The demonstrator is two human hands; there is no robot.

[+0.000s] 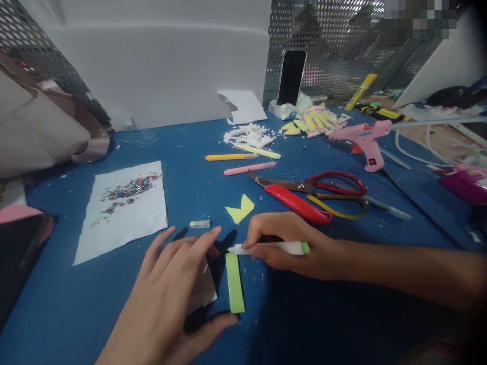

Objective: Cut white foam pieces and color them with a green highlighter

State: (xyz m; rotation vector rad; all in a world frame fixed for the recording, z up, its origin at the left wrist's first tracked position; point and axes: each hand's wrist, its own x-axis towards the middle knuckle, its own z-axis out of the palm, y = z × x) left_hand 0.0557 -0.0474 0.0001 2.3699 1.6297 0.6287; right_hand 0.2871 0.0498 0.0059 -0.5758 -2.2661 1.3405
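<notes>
Card [206, 288]: the left hand [171, 274] is covering part.
Black object [23, 258]: the left edge is cutting it off.

Light is moderate and cool, seeming to fall from above, brightest on the large smooth white panel [152, 66], where a pale streak of sheen runs across. The matte blue tabletop [190, 195] darkens toward the lower right, below the bare right hand [292, 243]. Dark shadows lie beside the fingertips of the bare left hand [167, 284]. Glints speckle the perforated grey metal mesh [335, 61]. Detail is soft, edges stretch, the right corners blacken, and pixelated blocks cover part of the top right.
</notes>
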